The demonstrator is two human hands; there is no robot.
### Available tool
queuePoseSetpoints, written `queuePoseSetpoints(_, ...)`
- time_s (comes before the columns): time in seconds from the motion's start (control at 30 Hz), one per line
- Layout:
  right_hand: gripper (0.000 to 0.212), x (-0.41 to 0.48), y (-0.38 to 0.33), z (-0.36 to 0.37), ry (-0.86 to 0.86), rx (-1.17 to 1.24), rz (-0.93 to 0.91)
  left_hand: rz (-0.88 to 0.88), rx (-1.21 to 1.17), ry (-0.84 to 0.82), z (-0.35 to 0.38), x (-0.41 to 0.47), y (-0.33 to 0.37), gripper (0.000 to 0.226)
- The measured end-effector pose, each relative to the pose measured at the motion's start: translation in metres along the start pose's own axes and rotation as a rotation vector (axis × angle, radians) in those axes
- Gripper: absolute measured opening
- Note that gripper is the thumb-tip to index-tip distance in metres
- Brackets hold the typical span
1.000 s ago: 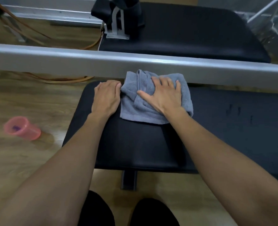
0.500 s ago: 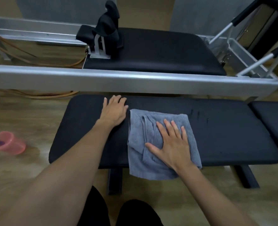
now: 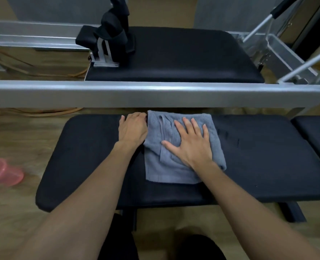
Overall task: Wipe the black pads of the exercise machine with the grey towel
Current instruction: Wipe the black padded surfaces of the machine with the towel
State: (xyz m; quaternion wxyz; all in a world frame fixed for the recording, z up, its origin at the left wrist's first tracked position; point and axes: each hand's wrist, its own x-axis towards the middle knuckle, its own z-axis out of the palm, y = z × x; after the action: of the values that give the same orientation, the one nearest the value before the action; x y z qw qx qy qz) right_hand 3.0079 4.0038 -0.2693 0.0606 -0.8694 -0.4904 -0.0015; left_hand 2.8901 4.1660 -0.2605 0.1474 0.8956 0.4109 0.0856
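Note:
The grey towel [image 3: 176, 166], folded and a little rumpled, lies on the long black pad [image 3: 84, 158] in front of me, near its far edge. My right hand [image 3: 191, 145] presses flat on the towel with its fingers spread. My left hand [image 3: 133, 129] rests palm down on the bare pad, touching the towel's left edge, its fingertips bent at the pad's far edge, holding nothing. Beyond a silver rail [image 3: 155, 92] lies a second black pad [image 3: 183, 55] with black shoulder blocks [image 3: 114, 36] on it. A further black pad [image 3: 318, 136] begins at the right.
A pink plastic cup [image 3: 1, 172] lies on the wooden floor at the left. Orange cords [image 3: 42, 111] run under the rail. Metal bars and a frame [image 3: 286, 53] stand at the far right. My dark-clad knees [image 3: 117, 241] are below the pad's near edge.
My right hand has slid the towel from the pad's near edge back toward the far edge. My left hand stayed on the pad, and its fingers have bent at the far edge.

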Motion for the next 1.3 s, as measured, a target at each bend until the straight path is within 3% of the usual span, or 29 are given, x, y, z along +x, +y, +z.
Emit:
queuePoseSetpoints(0.13,0.087,0.076,0.013,0.009,-0.02,0.0,-0.007,-0.075,0.035,0.081,0.006,0.002,0.004,0.024)
queuePoseSetpoints(0.27,0.085,0.093,0.014,0.006,-0.017,-0.023,-0.01,-0.079,0.035,-0.064,-0.001,0.0,0.004,0.024)
queuePoseSetpoints(0.4,0.086,0.054,0.018,-0.002,-0.018,0.016,-0.039,-0.069,0.023,-0.15,-0.012,-0.006,0.014,0.036)
queuePoseSetpoints(0.53,0.089,-0.01,0.027,-0.009,-0.023,0.028,-0.081,-0.073,0.023,-0.098,-0.012,-0.016,0.02,0.052)
queuePoseSetpoints(0.7,0.086,-0.081,0.05,-0.015,0.012,0.001,-0.108,0.011,0.043,-0.067,-0.002,-0.018,0.039,0.038)
queuePoseSetpoints(0.9,0.084,-0.124,0.088,-0.018,0.024,-0.042,-0.102,0.083,0.058,-0.078,0.022,-0.012,0.064,0.041)
queuePoseSetpoints(1.07,0.083,-0.079,0.097,-0.014,0.043,-0.026,-0.083,0.12,0.042,-0.051,0.036,0.013,0.077,0.04)
queuePoseSetpoints(1.3,0.08,0.055,0.113,-0.006,0.013,-0.039,0.008,0.021,0.024,-0.029,0.051,0.029,0.084,0.03)
